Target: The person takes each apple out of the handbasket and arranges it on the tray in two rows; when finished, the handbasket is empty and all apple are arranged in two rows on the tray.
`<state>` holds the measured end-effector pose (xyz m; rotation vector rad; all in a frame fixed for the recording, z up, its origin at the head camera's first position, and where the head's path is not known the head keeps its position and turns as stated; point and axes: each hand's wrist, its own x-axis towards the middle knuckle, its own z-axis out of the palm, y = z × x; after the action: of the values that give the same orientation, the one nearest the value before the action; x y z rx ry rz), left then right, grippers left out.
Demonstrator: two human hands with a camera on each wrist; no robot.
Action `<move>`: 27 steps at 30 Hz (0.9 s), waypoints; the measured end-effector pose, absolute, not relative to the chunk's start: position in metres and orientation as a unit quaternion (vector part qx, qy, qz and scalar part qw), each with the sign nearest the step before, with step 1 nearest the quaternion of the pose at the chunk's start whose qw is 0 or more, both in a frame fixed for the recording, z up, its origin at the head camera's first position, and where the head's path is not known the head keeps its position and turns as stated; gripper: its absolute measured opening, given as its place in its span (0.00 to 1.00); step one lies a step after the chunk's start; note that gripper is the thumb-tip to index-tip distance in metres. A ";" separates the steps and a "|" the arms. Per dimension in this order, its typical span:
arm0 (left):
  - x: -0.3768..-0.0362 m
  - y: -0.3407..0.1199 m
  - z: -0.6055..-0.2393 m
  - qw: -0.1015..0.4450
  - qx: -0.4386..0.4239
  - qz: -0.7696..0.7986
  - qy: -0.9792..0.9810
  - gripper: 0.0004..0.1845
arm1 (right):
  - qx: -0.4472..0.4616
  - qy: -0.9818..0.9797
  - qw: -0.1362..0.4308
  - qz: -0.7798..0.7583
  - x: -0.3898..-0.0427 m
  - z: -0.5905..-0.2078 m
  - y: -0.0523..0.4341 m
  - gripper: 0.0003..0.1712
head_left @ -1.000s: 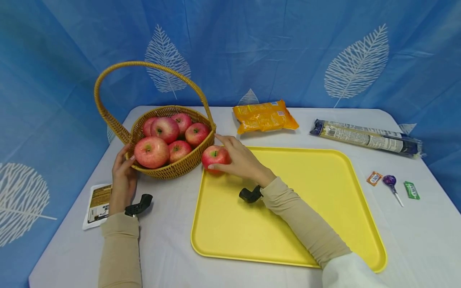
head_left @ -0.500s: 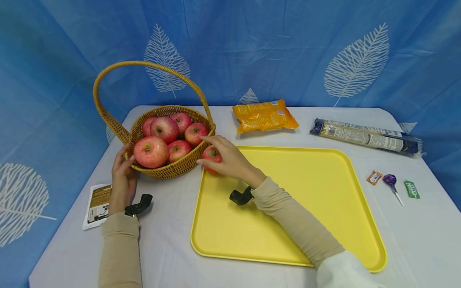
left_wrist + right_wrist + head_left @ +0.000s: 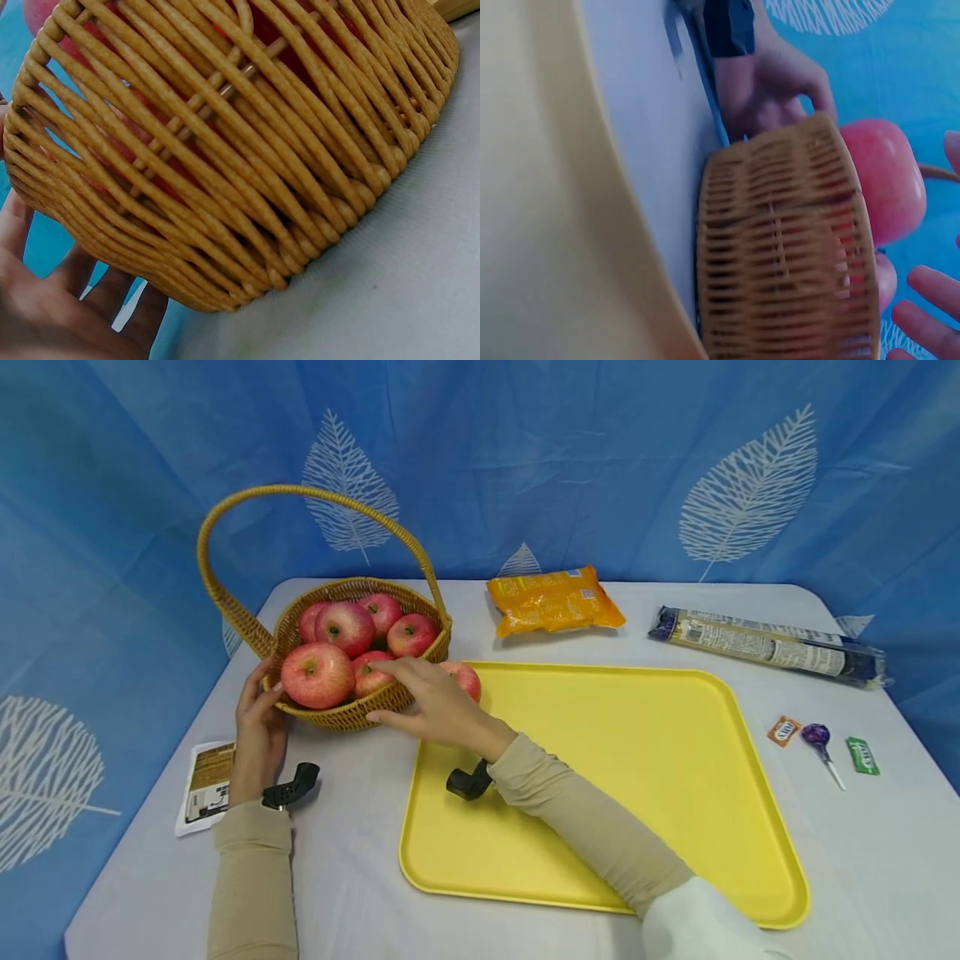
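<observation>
A wicker basket (image 3: 352,717) with a tall arched handle stands on the left of the table, holding several red apples. My left hand (image 3: 258,739) grips its left side, the thumb at the rim and the fingers along the outer wall. In the left wrist view, spread fingers of the left hand (image 3: 67,300) lie against the woven side. Over the basket's front right rim reaches my right hand (image 3: 438,703), fingers and thumb apart, nothing between them. Its fingertips overlap a front apple (image 3: 369,677). Another apple (image 3: 463,678) lies at the tray's corner, partly hidden behind the right hand.
A yellow tray (image 3: 600,793) fills the table's middle. Behind it lies an orange packet (image 3: 555,602); at the back right is a long clear-and-blue packet (image 3: 765,645). Small sweets and a lollipop (image 3: 816,737) lie at right, a white flat pouch (image 3: 206,785) at left.
My right hand has let go of the apple at the tray's corner and moved left to the basket's front rim. The left hand has kept its place on the basket.
</observation>
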<state>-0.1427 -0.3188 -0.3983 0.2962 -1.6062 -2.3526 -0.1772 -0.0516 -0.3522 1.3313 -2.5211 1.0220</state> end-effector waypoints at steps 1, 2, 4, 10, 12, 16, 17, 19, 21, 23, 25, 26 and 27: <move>-0.142 -0.319 -0.399 0.138 0.104 -0.813 -0.556 0.26 | 0.441 -0.832 0.053 0.333 -0.176 -0.351 -0.055 0.36; -0.142 -0.320 -0.399 0.138 0.104 -0.813 -0.556 0.26 | 0.443 -0.833 0.051 0.328 -0.174 -0.351 -0.058 0.36; -0.142 -0.320 -0.400 0.138 0.106 -0.810 -0.559 0.26 | 0.446 -0.834 0.052 0.322 -0.172 -0.349 -0.063 0.36; -0.141 -0.321 -0.402 0.140 0.103 -0.803 -0.570 0.26 | 0.440 -0.837 0.058 0.322 -0.169 -0.343 -0.080 0.38; -0.141 -0.320 -0.401 0.139 0.102 -0.800 -0.574 0.26 | 0.441 -0.836 0.066 0.321 -0.171 -0.342 -0.085 0.38; -0.142 -0.319 -0.398 0.136 0.102 -0.799 -0.577 0.26 | 0.445 -0.834 0.089 0.314 -0.175 -0.340 -0.095 0.39; -0.142 -0.319 -0.398 0.135 0.102 -0.798 -0.578 0.26 | 0.445 -0.834 0.094 0.312 -0.177 -0.340 -0.097 0.39; -0.142 -0.318 -0.397 0.133 0.102 -0.797 -0.581 0.26 | 0.444 -0.835 0.098 0.310 -0.180 -0.339 -0.101 0.39; -0.142 -0.319 -0.396 0.133 0.102 -0.797 -0.580 0.26 | 0.440 -0.839 0.099 0.305 -0.183 -0.337 -0.106 0.40; -0.142 -0.319 -0.396 0.134 0.103 -0.798 -0.578 0.26 | 0.437 -0.843 0.093 0.300 -0.186 -0.335 -0.110 0.42; -0.142 -0.319 -0.397 0.135 0.106 -0.799 -0.576 0.26 | 0.434 -0.847 0.083 0.296 -0.188 -0.333 -0.114 0.45; -0.142 -0.319 -0.397 0.135 0.108 -0.800 -0.574 0.26 | 0.433 -0.849 0.078 0.294 -0.189 -0.332 -0.116 0.46; -0.142 -0.320 -0.397 0.134 0.109 -0.801 -0.574 0.26 | 0.432 -0.851 0.070 0.292 -0.190 -0.330 -0.118 0.48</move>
<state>-0.1421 -0.3196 -0.3970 0.3164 -1.6636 -2.3216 -0.1898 -0.1184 -0.3305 1.2992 -2.5591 0.8777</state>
